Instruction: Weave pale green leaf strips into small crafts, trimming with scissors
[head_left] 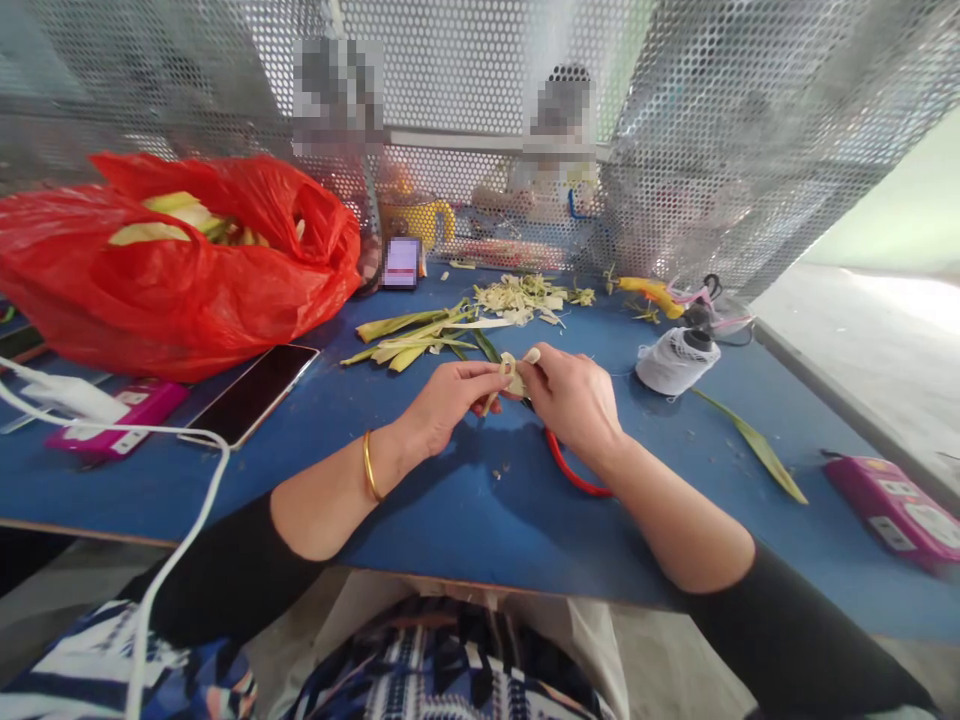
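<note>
Over the middle of the blue surface (450,505), the left hand (454,400) and right hand (574,395) meet at a small pale looped strip (508,364), the fingers of both pinched narrowly on it. Partly hidden beneath the right hand lies a red loop (562,468), while beyond the hands are yellow-green leaf strips (409,338) and a pile of pale shavings (521,297). To the right sits a cone of white thread (671,365), with a lone leaf (757,450) near it, and a red plastic bag (247,285) rests at far left.
</note>
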